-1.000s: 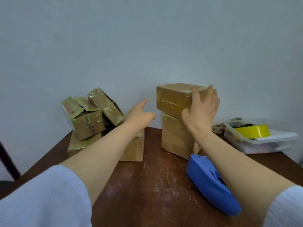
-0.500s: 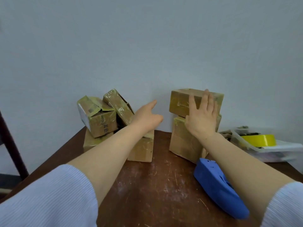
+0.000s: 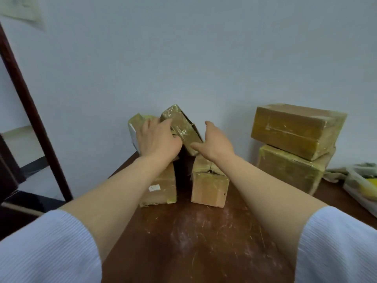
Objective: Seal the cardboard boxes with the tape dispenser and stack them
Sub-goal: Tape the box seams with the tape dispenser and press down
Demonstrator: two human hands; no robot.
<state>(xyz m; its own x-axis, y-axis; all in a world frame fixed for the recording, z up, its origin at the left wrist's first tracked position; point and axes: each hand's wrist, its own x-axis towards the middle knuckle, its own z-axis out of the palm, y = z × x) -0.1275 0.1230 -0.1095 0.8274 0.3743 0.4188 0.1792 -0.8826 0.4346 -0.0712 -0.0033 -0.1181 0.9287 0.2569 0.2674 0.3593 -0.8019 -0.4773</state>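
Below the pale wall point(image 3: 183, 58), on the scratched brown table point(image 3: 193, 244), my right hand point(image 3: 214, 144) has left the two-box stack point(image 3: 295, 129). It now spreads open, thumb touching the tilted box point(image 3: 181, 127) on the left pile. My left hand point(image 3: 157, 139) has reached it too, but I cannot tell whether it grips. My forearms partly cover the lower boxes point(image 3: 210, 184). A plastic tray point(image 3: 355, 186) sits far right.

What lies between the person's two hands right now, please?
In the head view, a tilted cardboard box lies between them: the left hand is against its left side, and the right hand is close by its right side.
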